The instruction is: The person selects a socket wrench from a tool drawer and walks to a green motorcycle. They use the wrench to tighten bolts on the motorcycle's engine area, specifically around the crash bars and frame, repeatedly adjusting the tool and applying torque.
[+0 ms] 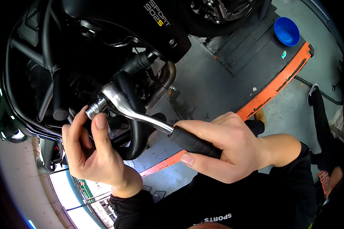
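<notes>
My left hand (93, 152) holds a chrome socket (94, 108) between thumb and forefinger, at the head of a chrome ratchet (137, 116) with a black handle. My right hand (233, 149) is wrapped round that handle, thumb along its underside. Behind the ratchet are a curved black tubular bar (135, 143) and the black motorcycle (80, 45), with its frame tubes, a dark cylinder and a bronze-coloured pipe (166, 76). Whether the socket sits fully on the ratchet's drive is hard to tell.
A dark lift platform (233, 61) with an orange edge (275, 84) lies below. A blue basin (286, 30) stands at upper right. A black hose (313, 87) crosses the grey floor. Parts of another person (334, 179) show at far right. A bright opening (65, 194) is at lower left.
</notes>
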The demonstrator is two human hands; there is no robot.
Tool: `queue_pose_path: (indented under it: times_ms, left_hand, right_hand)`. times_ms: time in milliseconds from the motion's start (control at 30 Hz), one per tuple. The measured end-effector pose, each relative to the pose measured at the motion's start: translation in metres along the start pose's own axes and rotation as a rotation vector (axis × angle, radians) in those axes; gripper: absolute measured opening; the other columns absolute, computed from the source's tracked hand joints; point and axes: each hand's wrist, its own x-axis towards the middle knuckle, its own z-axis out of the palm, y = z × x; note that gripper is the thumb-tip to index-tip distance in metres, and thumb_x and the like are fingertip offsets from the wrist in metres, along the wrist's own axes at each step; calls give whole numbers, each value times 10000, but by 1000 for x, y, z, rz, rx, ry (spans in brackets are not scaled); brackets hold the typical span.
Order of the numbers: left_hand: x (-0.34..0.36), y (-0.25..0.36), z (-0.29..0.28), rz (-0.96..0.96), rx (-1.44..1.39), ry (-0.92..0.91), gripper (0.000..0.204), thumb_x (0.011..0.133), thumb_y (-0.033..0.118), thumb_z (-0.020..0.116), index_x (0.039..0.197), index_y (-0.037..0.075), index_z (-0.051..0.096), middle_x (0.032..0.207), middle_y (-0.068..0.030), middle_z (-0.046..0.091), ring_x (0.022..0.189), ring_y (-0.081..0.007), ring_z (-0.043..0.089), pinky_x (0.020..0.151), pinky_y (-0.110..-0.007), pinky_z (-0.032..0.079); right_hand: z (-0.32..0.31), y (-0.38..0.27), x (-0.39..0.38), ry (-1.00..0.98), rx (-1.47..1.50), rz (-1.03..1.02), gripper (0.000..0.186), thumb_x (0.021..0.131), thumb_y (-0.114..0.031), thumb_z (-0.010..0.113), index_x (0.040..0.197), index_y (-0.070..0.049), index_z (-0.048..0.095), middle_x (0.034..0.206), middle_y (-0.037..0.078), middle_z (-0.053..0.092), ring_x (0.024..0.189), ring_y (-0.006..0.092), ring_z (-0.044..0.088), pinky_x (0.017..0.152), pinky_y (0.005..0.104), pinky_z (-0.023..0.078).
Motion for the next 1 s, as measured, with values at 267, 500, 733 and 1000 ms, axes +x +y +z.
queue_pose_path:
  times_ms: [267,500,733,1000]
  left_hand:
    - [2,-1,5,-4,-96,-18,295,831,-29,916,1094,-70,790,768,30,457,673,-62,379,615,-220,265]
    - [5,-1,3,18,-96,-19,292,795,8,953,1050,-18,813,706,38,450,655,-77,374,634,-246,287]
    - [7,-3,1,33,-84,-34,267,790,45,954,1008,-9,810,653,22,502,651,-116,421,694,-289,343]
    - [7,-4,-1,39,-101,-62,243,822,67,929,1033,21,817,700,27,616,690,-111,495,707,-285,359]
  right_hand:
    - [5,7,1,-24,111,41,427,974,-106,740,1302,149,645,689,71,657,516,155,631,501,289,459]
    - [4,-2,1,-52,143,133,432,989,-101,698,1336,149,639,770,81,695,637,136,674,590,269,494]
    - [6,-6,1,-30,187,175,418,982,-92,696,1321,147,654,777,65,695,666,108,664,616,267,501]
    - [5,-17,1,-7,246,270,406,980,-122,703,1282,148,669,734,51,654,627,81,594,587,258,444]
